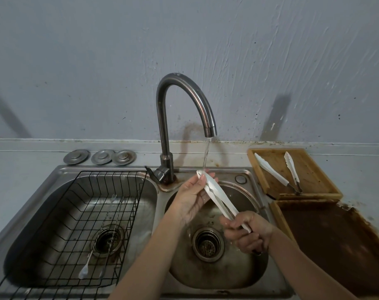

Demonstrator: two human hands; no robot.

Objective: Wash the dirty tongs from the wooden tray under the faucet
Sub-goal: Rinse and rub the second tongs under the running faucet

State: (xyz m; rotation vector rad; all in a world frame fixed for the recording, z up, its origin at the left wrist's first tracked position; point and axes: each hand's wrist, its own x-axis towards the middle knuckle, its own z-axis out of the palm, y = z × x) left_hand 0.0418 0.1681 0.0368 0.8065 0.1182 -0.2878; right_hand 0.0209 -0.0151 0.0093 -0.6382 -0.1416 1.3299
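Observation:
White tongs (222, 201) slant over the right sink basin (257, 269), tips up under the water stream from the dark curved faucet (185, 100). My right hand (248, 231) grips their handle end low on the right. At the tips, the fingers of my left hand (192, 197) wrap the upper end, right where the water lands. Two more white tongs (270, 171) (292, 169) lie in the wooden tray (322, 194) right of the sink.
The left basin holds a black wire rack (93, 215) with thin utensils (104, 232) in it. Three metal drain lids (101, 157) sit behind it on the counter. A stained, dark wooden tray (327, 239) lies at the near right.

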